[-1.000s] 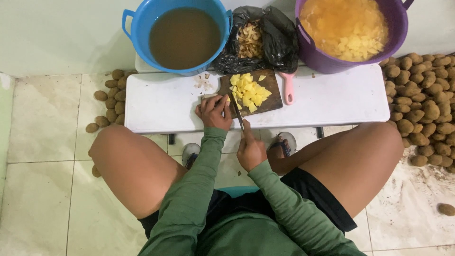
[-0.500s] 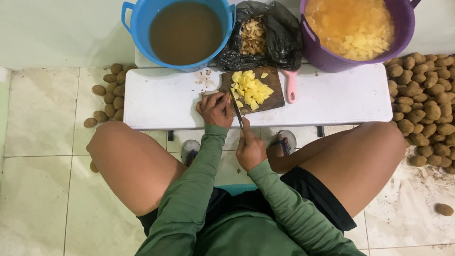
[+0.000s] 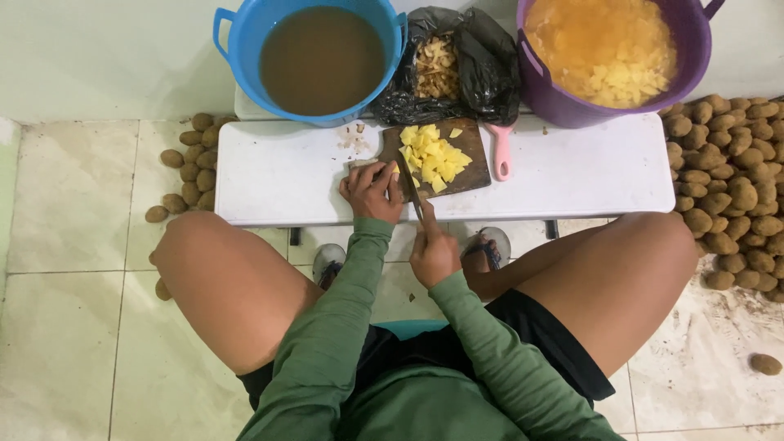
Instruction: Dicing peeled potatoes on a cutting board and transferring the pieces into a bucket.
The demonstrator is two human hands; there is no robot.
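Yellow diced potato pieces [image 3: 434,155] lie on the dark wooden cutting board [image 3: 474,167], just beyond both hands. Right hand [image 3: 434,253] grips a steel-bladed knife [image 3: 411,189]; left hand [image 3: 372,190] curls over a potato piece beside the blade.

One package shows: a crumpled black plastic bag [image 3: 482,73] at the far edge of the white table [image 3: 572,171], wedged between the blue tub [image 3: 245,49] and the purple tub [image 3: 555,98]. It gapes open, pale peelings [image 3: 434,69] inside. No labels, signs or screens.
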